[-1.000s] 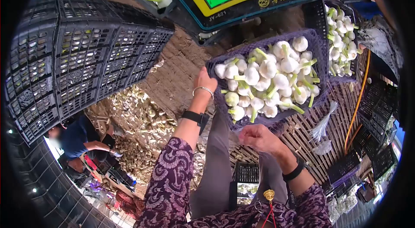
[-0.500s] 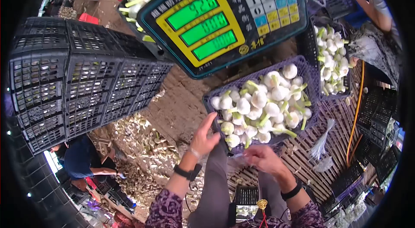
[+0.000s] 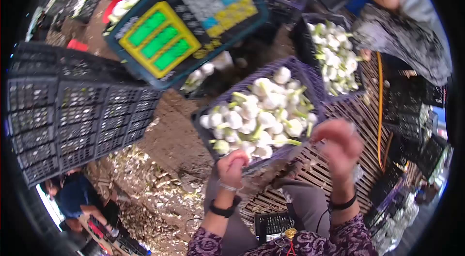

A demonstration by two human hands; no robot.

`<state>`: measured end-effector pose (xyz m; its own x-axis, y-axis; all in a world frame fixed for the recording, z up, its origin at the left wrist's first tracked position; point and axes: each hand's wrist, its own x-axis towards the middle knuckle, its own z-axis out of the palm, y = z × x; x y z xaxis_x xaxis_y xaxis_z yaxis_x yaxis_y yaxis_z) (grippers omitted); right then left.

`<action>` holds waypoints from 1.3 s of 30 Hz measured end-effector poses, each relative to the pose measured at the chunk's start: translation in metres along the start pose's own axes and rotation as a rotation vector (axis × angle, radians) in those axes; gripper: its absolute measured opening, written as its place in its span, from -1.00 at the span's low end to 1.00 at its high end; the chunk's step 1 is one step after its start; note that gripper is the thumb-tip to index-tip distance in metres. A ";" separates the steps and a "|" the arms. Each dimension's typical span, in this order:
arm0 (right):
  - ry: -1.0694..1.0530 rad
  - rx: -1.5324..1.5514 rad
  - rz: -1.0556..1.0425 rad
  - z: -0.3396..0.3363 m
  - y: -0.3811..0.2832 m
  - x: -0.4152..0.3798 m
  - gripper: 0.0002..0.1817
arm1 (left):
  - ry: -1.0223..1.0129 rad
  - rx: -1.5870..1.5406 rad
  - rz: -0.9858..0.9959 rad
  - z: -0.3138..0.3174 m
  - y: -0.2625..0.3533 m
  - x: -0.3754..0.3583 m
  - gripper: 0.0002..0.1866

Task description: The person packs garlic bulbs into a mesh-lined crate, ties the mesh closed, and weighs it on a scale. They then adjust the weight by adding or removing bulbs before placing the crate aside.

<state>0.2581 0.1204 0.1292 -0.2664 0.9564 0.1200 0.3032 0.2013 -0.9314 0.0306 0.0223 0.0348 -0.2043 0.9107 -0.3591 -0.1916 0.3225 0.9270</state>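
Observation:
A purple-lined plastic crate full of white garlic bulbs with green stems stands before me. My left hand is closed at its near left corner, the fingers curled around something I cannot make out. Past the crate's near right corner, my right hand is raised and blurred, with its fingers curled in; what they hold, if anything, is hidden by the blur. A faint, see-through streak runs between the two hands along the crate's near side. Behind the crate is a scale display with green screens and a keypad.
Tall black crates are stacked at left. Another garlic crate stands behind on the right, beside a seated person. Slatted flooring and a yellow hose lie to the right. Garlic scraps cover the ground; another person bends at lower left.
My right hand has moved right and up from the crate's near edge. My left hand has closed near the crate's corner. The view has shifted, moving the scale and crate leftward.

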 end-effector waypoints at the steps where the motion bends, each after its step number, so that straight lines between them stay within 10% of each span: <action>1: 0.299 0.156 0.163 -0.026 0.016 -0.013 -0.52 | -0.142 0.094 0.057 -0.004 0.003 -0.001 -0.86; 7: 0.196 -0.181 0.503 -0.078 0.192 -0.056 0.15 | -0.255 0.272 0.280 0.012 0.003 0.013 -0.92; 11: 0.178 0.199 0.410 -0.029 0.194 0.043 -0.30 | -0.281 0.299 0.503 0.018 -0.011 0.034 -0.91; 13: 0.220 0.321 0.207 0.001 0.164 0.070 -0.80 | -0.218 0.565 0.613 0.027 -0.001 0.038 -0.90; 15: -0.058 -0.722 -0.564 0.017 0.132 0.080 -0.86 | -0.213 0.551 0.618 0.025 -0.015 0.046 -0.91; 16: -0.078 -0.536 -0.764 0.031 0.123 0.073 -0.90 | -0.202 0.534 0.618 0.024 -0.021 0.050 -0.91; 19: -0.349 -0.619 -1.005 0.057 0.100 0.029 -0.80 | -0.392 0.636 0.731 0.028 -0.028 0.071 -0.85; 22: -0.306 -0.470 -1.073 0.066 0.098 0.015 -0.79 | -0.455 0.277 0.441 0.052 -0.047 0.057 -0.78; 23: -0.248 -0.470 -1.085 0.067 0.097 0.010 -0.79 | -0.439 0.171 0.365 0.058 -0.045 0.048 -0.75; 24: -0.209 -0.492 -1.091 0.066 0.099 0.008 -0.78 | -0.401 -0.459 -0.187 0.068 -0.026 0.045 -0.72; 28: -0.320 -0.470 -0.952 0.059 0.104 0.003 -0.69 | -0.504 0.117 0.407 0.052 -0.057 0.059 -0.85; 31: -0.748 0.033 -0.349 0.009 0.109 0.039 -0.41 | -0.482 0.347 0.456 0.050 -0.070 0.065 -0.89; 34: -0.130 -0.455 -0.519 -0.020 0.166 0.096 -0.43 | -0.443 0.358 0.566 0.064 -0.071 0.060 -0.87; 39: -0.218 -0.752 -0.398 -0.002 0.237 0.128 -0.53 | -0.445 0.440 0.722 0.067 -0.078 0.065 -0.87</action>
<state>0.2976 0.2913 -0.0759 -0.6265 0.7390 0.2476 0.6525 0.6711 -0.3519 0.0964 0.0735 -0.0532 0.2690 0.9134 0.3055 0.2344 -0.3697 0.8991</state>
